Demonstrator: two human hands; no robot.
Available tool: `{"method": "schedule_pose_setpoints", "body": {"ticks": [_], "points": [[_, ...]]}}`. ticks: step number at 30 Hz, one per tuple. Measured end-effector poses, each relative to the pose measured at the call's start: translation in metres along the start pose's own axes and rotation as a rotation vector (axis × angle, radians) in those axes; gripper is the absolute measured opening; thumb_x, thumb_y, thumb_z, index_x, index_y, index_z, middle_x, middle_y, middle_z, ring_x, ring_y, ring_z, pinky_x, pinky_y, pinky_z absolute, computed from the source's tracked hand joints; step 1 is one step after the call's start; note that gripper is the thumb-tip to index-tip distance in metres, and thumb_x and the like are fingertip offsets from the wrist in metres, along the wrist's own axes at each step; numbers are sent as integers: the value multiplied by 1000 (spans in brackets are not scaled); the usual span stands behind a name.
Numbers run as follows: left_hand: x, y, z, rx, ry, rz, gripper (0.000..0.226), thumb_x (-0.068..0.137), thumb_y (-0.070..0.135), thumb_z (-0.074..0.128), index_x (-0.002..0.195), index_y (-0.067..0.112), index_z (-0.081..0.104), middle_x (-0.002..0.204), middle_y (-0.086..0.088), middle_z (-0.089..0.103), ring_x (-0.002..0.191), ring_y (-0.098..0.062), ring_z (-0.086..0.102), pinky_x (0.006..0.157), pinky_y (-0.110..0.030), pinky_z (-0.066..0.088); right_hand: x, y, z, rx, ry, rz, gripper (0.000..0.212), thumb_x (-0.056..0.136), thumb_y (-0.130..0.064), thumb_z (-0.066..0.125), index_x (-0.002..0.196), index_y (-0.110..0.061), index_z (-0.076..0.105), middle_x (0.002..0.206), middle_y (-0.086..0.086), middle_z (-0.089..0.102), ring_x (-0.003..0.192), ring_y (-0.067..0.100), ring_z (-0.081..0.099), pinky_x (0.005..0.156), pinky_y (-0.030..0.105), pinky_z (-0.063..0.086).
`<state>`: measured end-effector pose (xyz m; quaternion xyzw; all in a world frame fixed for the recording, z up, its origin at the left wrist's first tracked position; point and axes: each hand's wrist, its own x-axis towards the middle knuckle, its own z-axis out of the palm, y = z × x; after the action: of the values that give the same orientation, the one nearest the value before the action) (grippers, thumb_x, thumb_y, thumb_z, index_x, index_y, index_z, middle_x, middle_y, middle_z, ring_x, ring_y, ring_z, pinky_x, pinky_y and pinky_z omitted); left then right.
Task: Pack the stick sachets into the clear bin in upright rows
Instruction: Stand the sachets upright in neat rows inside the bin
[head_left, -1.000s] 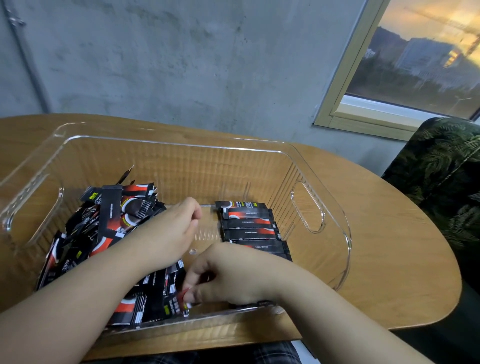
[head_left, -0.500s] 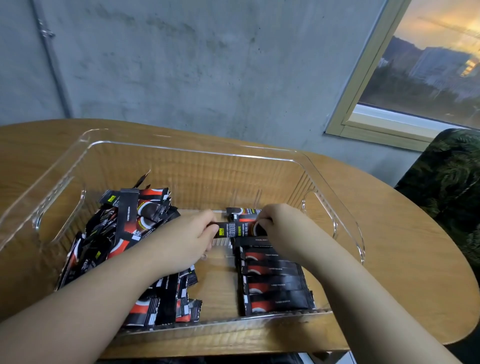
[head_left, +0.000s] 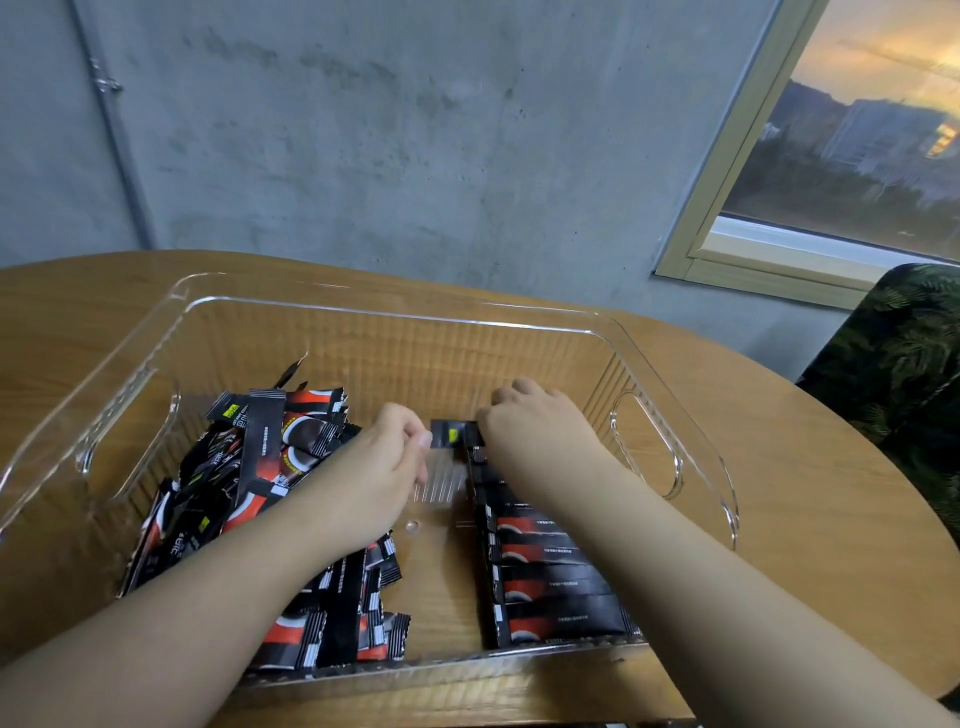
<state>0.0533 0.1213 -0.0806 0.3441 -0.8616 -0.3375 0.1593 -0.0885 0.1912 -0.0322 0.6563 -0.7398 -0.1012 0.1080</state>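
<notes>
Both hands have slid the sachet (head_left: 451, 433) further back. Left hand (head_left: 382, 470) and right hand (head_left: 535, 423) pinch its ends, row (head_left: 550, 571) under the right wrist.

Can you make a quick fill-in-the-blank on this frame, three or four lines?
1. Both hands hold one sachet at the far end of the ____ row.
2. The loose pile lies under the ____ forearm.
3. The bin stands on a ____ table.
4. The window is to the person's ____.

Missing words: right; left; wooden; right
</notes>
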Motion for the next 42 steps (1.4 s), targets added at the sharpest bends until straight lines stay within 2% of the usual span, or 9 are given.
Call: {"method": "schedule_pose_setpoints", "body": {"ticks": [3, 10, 15, 19, 24, 27, 33, 37, 42], "points": [[0, -3, 0, 6, 37, -29, 10, 101, 31, 26, 101, 23, 31, 89, -2, 61, 84, -24, 63, 78, -48, 52, 10, 7, -2, -35, -54, 87, 30, 90, -9, 55, 120, -8, 56, 123, 11, 53, 115, 28, 44, 88, 36, 40], [1, -6, 2, -3, 67, -58, 15, 95, 12, 30, 93, 24, 22, 95, -2, 52, 84, -29, 64, 70, -48, 56, -2, -9, 5, 303, -119, 84, 36, 86, -20, 67, 121, -13, 59, 118, 6, 58, 110, 25, 52, 90, 34, 45], [4, -9, 4, -98, 118, -134, 5, 85, 25, 28, 88, 28, 24, 83, -4, 57, 70, -29, 59, 67, -41, 52, -25, -29, 0, 882, -365, -21, 24, 84, -39, 68, 93, -17, 74, 84, 3, 70, 72, 9, 59, 72, 26, 48], [5, -8, 3, -153, 132, -119, 10, 84, 24, 28, 88, 32, 24, 86, -8, 58, 71, -30, 60, 71, -44, 53, -21, -49, 6, 985, -374, 3, 25, 91, -32, 62, 77, -11, 66, 56, -2, 52, 36, 1, 43, 45, 14, 35], [6, -6, 2, -140, 113, -65, 14, 94, 26, 29, 106, 24, 24, 92, 9, 52, 78, -20, 61, 76, -39, 53, -18, -45, 9, 1013, -328, 86, 22, 92, -14, 54, 75, -7, 67, 64, 0, 63, 36, -2, 47, 42, 8, 36], [1, -4, -1, -62, 61, -8, 8, 102, 27, 29, 108, 24, 34, 95, 11, 55, 86, -15, 60, 81, -38, 49, -18, -26, 10, 1052, -228, 245, 21, 94, -14, 50, 78, -8, 63, 57, -1, 59, 47, 7, 53, 55, 24, 48], [-5, 3, -3, -17, -57, 20, 27, 97, 48, 36, 110, 30, 51, 78, 10, 55, 70, 1, 53, 62, -21, 39, -15, -4, 9, 1271, -19, 486, 16, 99, -15, 44, 84, -17, 49, 65, 6, 61, 51, 13, 55, 55, 27, 50], [-4, 2, -1, 82, -90, 47, 21, 97, 40, 47, 116, 32, 48, 75, 4, 64, 50, 8, 51, 48, -16, 28, -12, -4, 10, 1434, 114, 525, 21, 100, -11, 42, 81, -16, 49, 67, 4, 62, 58, 15, 60, 74, 38, 58], [-1, 4, -1, 64, -71, 27, 12, 101, 33, 39, 106, 25, 47, 75, 2, 58, 48, 5, 53, 45, -16, 34, -15, 3, 10, 1356, 192, 534, 21, 97, -10, 47, 78, -16, 53, 68, 0, 65, 64, 19, 67, 69, 33, 56]]}}
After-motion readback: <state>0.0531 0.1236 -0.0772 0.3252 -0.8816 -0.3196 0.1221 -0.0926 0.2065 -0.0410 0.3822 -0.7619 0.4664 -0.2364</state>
